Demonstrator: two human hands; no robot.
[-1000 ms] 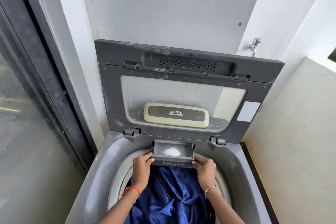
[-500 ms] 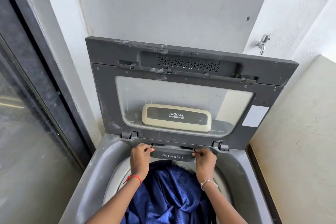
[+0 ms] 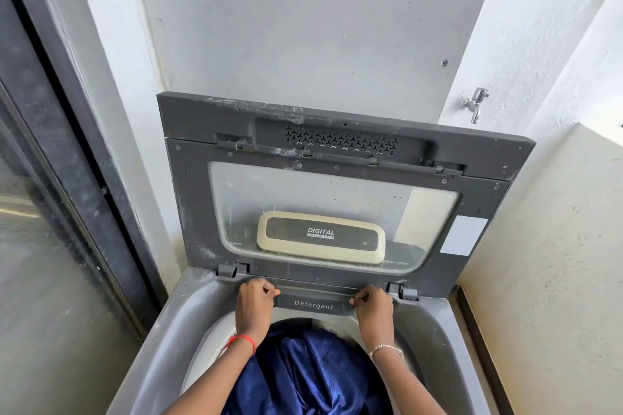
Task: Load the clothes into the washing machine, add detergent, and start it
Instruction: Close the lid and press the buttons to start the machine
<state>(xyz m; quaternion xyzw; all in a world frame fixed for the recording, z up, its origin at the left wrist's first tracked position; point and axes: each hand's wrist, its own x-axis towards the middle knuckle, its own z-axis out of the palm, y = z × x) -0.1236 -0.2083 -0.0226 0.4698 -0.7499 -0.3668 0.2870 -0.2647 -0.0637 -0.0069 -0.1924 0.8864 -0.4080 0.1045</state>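
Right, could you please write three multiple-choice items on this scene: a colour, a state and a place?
1. What colour is the cloth in the washer? A red; B blue; C white.
2. How is the lid? A raised open; B shut flat; C removed.
3. Where are the left hand and right hand? A on the cloth; B on the lid's top edge; C at the ends of the detergent drawer.
Answers: B, the cloth is deep blue; A, the lid stands upright; C, the fingers curl at each drawer end.
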